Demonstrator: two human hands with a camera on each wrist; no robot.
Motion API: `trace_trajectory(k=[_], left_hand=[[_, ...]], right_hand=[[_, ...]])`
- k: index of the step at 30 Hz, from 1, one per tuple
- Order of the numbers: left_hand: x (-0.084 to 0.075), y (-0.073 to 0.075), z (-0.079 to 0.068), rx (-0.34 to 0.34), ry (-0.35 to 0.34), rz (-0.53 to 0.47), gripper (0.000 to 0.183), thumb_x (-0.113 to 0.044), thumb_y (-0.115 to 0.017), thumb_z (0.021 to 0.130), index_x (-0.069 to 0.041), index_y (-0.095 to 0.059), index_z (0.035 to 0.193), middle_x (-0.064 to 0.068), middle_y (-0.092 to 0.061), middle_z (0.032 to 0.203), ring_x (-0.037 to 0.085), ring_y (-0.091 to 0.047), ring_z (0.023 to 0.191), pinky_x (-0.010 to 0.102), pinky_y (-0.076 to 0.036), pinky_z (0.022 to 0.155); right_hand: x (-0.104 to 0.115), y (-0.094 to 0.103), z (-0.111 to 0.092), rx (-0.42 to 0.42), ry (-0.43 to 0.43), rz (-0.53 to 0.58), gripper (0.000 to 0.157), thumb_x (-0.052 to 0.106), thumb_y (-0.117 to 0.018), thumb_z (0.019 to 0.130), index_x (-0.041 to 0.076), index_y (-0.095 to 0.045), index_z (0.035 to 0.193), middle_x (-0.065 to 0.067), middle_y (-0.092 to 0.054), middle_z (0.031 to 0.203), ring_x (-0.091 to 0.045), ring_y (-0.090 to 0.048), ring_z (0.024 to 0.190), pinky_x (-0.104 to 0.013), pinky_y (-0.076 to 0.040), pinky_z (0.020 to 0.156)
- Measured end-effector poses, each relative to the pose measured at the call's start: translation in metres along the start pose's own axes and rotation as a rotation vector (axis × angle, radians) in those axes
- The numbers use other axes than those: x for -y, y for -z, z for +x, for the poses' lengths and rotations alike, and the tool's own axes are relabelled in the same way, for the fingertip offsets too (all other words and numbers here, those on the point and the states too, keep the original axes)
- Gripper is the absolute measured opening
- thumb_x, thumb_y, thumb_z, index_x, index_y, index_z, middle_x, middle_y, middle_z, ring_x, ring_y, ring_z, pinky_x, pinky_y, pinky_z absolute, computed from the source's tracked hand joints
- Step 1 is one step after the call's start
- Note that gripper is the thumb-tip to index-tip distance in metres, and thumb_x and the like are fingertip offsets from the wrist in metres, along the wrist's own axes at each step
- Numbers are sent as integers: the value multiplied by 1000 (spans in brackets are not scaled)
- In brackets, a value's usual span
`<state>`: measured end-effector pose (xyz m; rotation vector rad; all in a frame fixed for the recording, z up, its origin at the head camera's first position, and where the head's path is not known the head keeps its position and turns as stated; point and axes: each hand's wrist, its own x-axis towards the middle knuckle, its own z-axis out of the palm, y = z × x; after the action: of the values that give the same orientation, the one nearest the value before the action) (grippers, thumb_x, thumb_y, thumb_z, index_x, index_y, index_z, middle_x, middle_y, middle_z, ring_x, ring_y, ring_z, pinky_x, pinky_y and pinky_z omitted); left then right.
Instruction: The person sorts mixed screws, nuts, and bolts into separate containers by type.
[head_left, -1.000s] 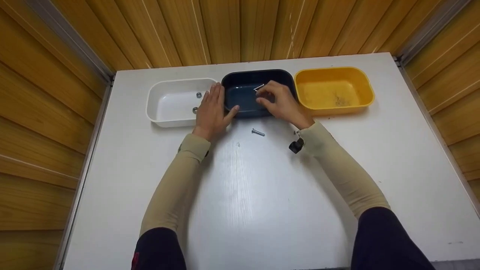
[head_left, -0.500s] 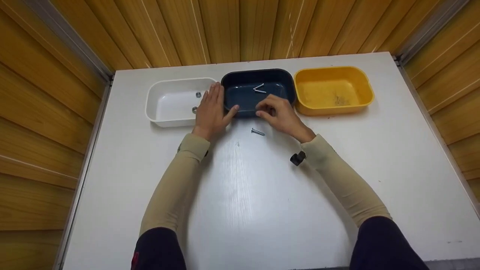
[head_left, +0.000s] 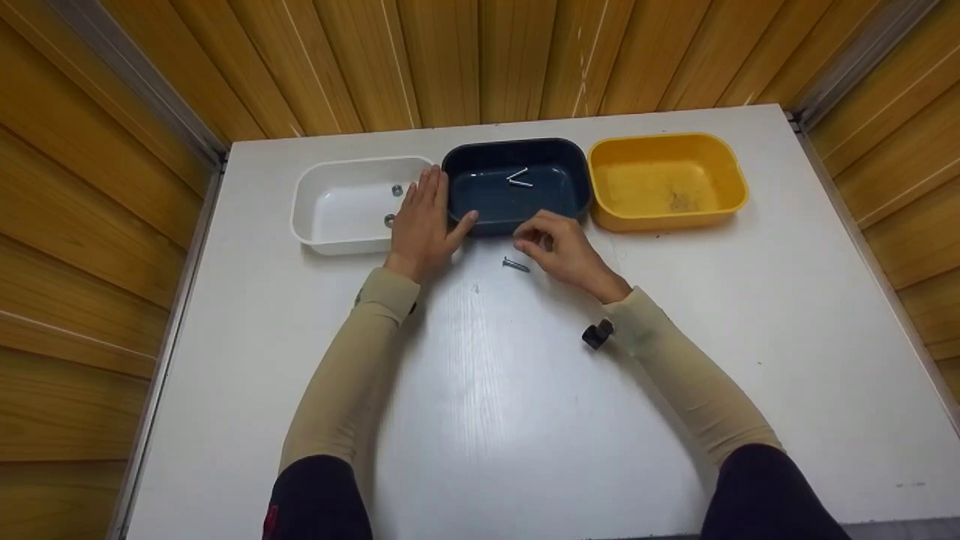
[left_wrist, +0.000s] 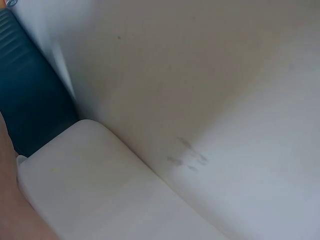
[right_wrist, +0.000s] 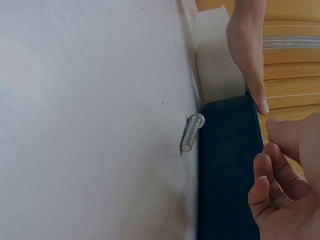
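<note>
My left hand (head_left: pixel 424 221) lies with straight fingers across the adjoining rims of the white bin (head_left: pixel 337 247) and the dark blue bin (head_left: pixel 484 226), its thumb spread over the blue rim. Just in front of the blue bin, my right hand (head_left: pixel 561 246) hovers with loosely bent fingers, thumb and fingertips apart and nothing between them. Beside those fingertips a silver bolt (head_left: pixel 516 265) lies on the table; the right wrist view shows its round head and threaded shank. Two more bolts (head_left: pixel 519 180) rest inside the blue bin. Nuts (head_left: pixel 397 190) sit in the white bin, partly behind my left hand.
A yellow bin (head_left: pixel 671 223) stands against the blue bin's right side, with dark marks on its floor. All three bins line the back of the white table (head_left: pixel 480 420). Wood-patterned walls (head_left: pixel 517 60) enclose the back and both sides.
My right hand has drawn back from inside the blue bin, over its front rim, to beside the bolt on the table. Both bolts in the bin now show fully. The left hand stays put.
</note>
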<state>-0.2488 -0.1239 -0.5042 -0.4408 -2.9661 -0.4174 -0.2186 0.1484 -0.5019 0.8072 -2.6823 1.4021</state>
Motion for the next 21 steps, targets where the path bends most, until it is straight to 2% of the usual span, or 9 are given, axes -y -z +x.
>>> trace_trajectory(k=[6,13,21], left_hand=[[0,1,-1,18,15,-5,99,-73,-32,106,1,-18,169,17,-15,179,30,-11,168,41,-7,137],[2,3,-2,16,16,-8,99,-73,-33,106,1,-18,169,17,-16,179,30,-11,168,41,-8,137],[2,2,-2,-2,3,-16,98,-72,-35,107,3,-19,169,19,-17,178,32,-13,167,43,-9,137]], right_hand=[[-4,-3,-3,29,-39,4,18,15,-77,100,3,-79,113,-9,-70,102,-18,-62,91,-24,-49,77],[-6,-9,-2,104,-75,-3,20,14,-76,100,2,-79,116,-11,-71,105,-20,-63,92,-26,-52,80],[-7,-14,-1,150,-106,-33,19,13,-79,98,2,-79,114,-12,-71,104,-21,-65,90,-27,-52,80]])
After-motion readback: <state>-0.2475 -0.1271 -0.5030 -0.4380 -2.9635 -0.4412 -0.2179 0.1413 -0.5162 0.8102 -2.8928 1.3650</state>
